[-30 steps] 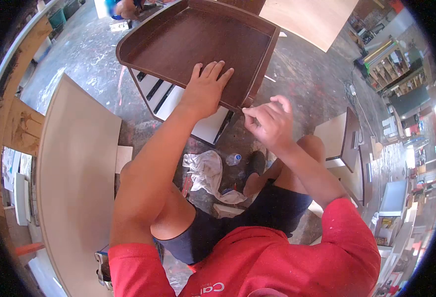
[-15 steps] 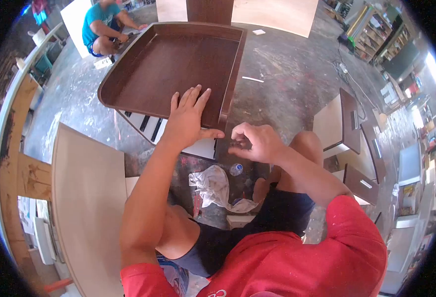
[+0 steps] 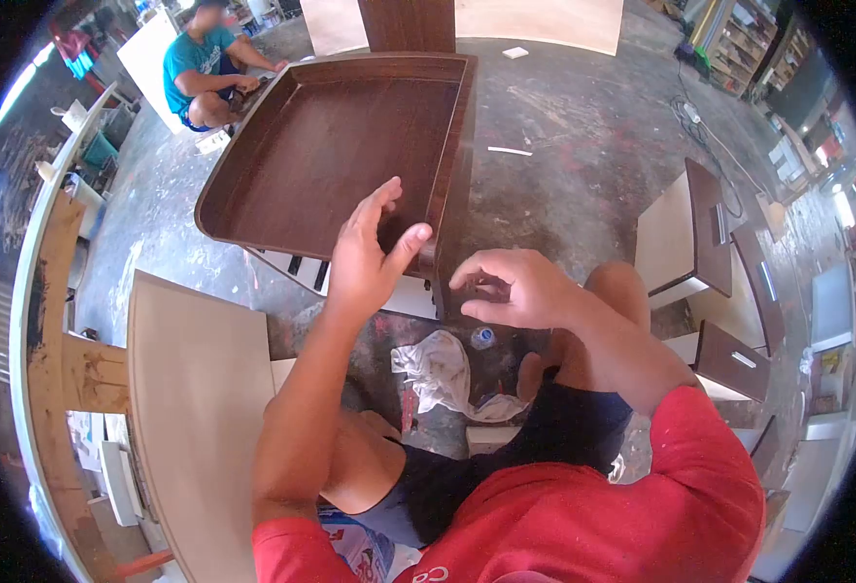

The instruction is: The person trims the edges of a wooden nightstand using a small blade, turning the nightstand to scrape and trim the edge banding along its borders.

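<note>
In front of me stands a dark brown wooden cabinet (image 3: 350, 155) with a raised rim round its top and a curved left side. My left hand (image 3: 370, 255) hovers over the near edge of that top, thumb and fingers apart, holding nothing. Beside the cabinet's near right corner is my right hand (image 3: 520, 289). Its fingers are curved with a gap to the thumb, and I see nothing held in it. White panels with dark rails (image 3: 404, 296) show under the top's near edge.
A white rag (image 3: 438, 369) and a small clear bottle (image 3: 483, 337) lie on the floor before me. Drawers with dark fronts (image 3: 710, 228) stand at right. A pale panel (image 3: 200, 418) leans at left. Another person (image 3: 200, 73) in a teal shirt squats beyond the cabinet.
My left hand has lifted off the cabinet top, its fingers drawing closer together. My right hand's fingers have loosened slightly beside the corner. The whole view has shifted a little.
</note>
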A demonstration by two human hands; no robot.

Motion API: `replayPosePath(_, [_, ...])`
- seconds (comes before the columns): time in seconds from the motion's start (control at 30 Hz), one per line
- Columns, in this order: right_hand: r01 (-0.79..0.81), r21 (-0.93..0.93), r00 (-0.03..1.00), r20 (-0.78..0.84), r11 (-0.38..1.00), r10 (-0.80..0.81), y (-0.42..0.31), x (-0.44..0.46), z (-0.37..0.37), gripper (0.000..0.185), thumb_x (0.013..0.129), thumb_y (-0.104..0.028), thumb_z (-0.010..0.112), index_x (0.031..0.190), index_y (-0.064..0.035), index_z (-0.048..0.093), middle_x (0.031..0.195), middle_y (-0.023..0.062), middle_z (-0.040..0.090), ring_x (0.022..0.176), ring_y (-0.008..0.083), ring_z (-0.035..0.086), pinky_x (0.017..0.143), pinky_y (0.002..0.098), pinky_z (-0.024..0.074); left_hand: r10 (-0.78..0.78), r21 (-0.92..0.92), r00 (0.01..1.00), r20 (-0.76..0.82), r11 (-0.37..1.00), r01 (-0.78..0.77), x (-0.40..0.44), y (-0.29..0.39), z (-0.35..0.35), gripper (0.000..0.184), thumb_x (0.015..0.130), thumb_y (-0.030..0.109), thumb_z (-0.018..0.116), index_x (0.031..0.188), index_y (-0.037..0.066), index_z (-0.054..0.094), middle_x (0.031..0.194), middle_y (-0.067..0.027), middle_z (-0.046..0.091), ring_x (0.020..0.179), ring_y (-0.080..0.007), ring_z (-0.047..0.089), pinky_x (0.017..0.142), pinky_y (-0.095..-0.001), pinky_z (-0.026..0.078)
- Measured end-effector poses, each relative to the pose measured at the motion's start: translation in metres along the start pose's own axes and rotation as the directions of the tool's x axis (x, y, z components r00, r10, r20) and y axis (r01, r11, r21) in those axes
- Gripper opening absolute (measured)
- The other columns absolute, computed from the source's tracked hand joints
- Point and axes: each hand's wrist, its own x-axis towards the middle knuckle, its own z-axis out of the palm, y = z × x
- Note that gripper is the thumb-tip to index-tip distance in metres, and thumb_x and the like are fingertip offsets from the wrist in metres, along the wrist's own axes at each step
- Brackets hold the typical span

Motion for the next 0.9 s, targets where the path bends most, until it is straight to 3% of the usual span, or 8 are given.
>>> replayPosePath(0.07, [-0.04, 0.144, 0.996, -0.069, 0.989, 0.05, 0.0, 0.0, -0.006, 0.028, 0.103, -0.032, 0.078, 0.109, -0.0051, 0.074, 0.096, 0.0148, 0.077, 0.087, 0.0354, 0.076, 0.077, 0.041, 0.0596, 0.07, -0.004, 0.997, 0.02, 0.998, -0.07, 0.001, -0.002, 0.006, 0.085, 0.096, 0.044, 0.086, 0.16, -0.002, 0.053, 0.146, -0.0233, 0.069, 0.132, -0.0421, 0.066, 0.118, -0.0522, 0.046])
replayPosePath(0.2, [-0.001, -0.169, 0.996, -0.085, 0.986, -0.013, 0.018, 0.015, -0.044, 0.035, 0.104, -0.036, 0.078, 0.116, -0.004, 0.071, 0.094, 0.0105, 0.076, 0.084, 0.0275, 0.075, 0.078, 0.0429, 0.0584, 0.262, 0.121, 0.955, 0.139, 0.953, -0.279, 0.004, 0.001, 0.012, 0.088, 0.094, 0.04, 0.088, 0.162, -0.003, 0.05, 0.155, -0.0243, 0.062, 0.136, -0.0444, 0.064, 0.12, -0.0505, 0.047])
replayPosePath(0.37, [-0.125, -0.039, 0.943, -0.315, 0.991, 0.107, 0.027, 0.062, -0.088, 0.029, 0.109, -0.034, 0.071, 0.12, -0.0067, 0.069, 0.099, 0.0059, 0.076, 0.089, 0.017, 0.069, 0.082, 0.0365, 0.0563, 0.348, 0.287, 0.913, 0.213, 0.871, -0.399, 0.011, -0.007, 0.014, 0.092, 0.089, 0.047, 0.089, 0.161, 0.003, 0.053, 0.153, -0.0239, 0.063, 0.137, -0.0457, 0.063, 0.117, -0.052, 0.05])
replayPosePath(0.4, [-0.148, -0.002, 0.926, -0.351, 0.989, 0.138, 0.058, 0.08, -0.102, 0.028, 0.11, -0.033, 0.07, 0.121, -0.007, 0.069, 0.1, 0.0048, 0.076, 0.09, 0.0162, 0.068, 0.082, 0.0359, 0.0562, 0.42, 0.303, 0.897, 0.138, 0.844, -0.442, 0.009, -0.014, 0.021, 0.085, 0.094, 0.062, 0.079, 0.156, 0.007, 0.06, 0.144, -0.0221, 0.067, 0.132, -0.0447, 0.066, 0.112, -0.0517, 0.053])
replayPosePath(0.5, [-0.274, 0.063, 0.89, -0.362, 0.96, 0.278, 0.129, 0.138, -0.153, 0.028, 0.113, -0.032, 0.062, 0.12, -0.0061, 0.072, 0.099, 0.0027, 0.077, 0.09, 0.0136, 0.069, 0.082, 0.0334, 0.0558, 0.551, 0.357, 0.834, 0.035, 0.773, -0.525, 0.009, -0.021, 0.024, 0.079, 0.099, 0.071, 0.067, 0.149, 0.01, 0.066, 0.136, -0.0168, 0.068, 0.121, -0.0384, 0.069, 0.107, -0.0522, 0.054])
replayPosePath(0.53, [-0.298, 0.043, 0.861, -0.418, 0.954, 0.288, 0.142, 0.154, -0.167, 0.027, 0.112, -0.03, 0.063, 0.119, -0.0058, 0.073, 0.1, 0.0034, 0.078, 0.089, 0.0132, 0.07, 0.082, 0.0331, 0.0561, 0.593, 0.415, 0.805, 0.007, 0.73, -0.542, 0.009, -0.021, 0.025, 0.078, 0.105, 0.076, 0.05, 0.144, 0.012, 0.07, 0.13, -0.0146, 0.069, 0.118, -0.0346, 0.069, 0.106, -0.0557, 0.052])
replayPosePath(0.7, [-0.243, 0.139, 0.738, -0.616, 0.96, 0.276, 0.215, 0.222, -0.204, 0.023, 0.109, -0.02, 0.066, 0.12, -0.0052, 0.079, 0.102, 0.0065, 0.084, 0.086, 0.0122, 0.074, 0.079, 0.0323, 0.058, 0.631, 0.43, 0.776, -0.009, 0.703, -0.567, 0.004, -0.031, 0.027, 0.07, 0.111, 0.07, 0.044, 0.141, 0.014, 0.072, 0.126, -0.0131, 0.068, 0.113, -0.0335, 0.068, 0.104, -0.057, 0.049])
replayPosePath(0.9, [-0.305, -0.044, 0.781, -0.584, 0.951, 0.223, 0.219, 0.262, -0.21, 0.025, 0.102, -0.016, 0.072, 0.124, -0.0079, 0.081, 0.104, 0.0078, 0.086, 0.088, 0.0172, 0.079, 0.081, 0.0359, 0.0606, 0.625, 0.431, 0.779, -0.039, 0.714, -0.552, 0.003, -0.03, 0.028, 0.067, 0.113, 0.066, 0.044, 0.14, 0.012, 0.071, 0.126, -0.0132, 0.068, 0.112, -0.0329, 0.068, 0.103, -0.0553, 0.049])
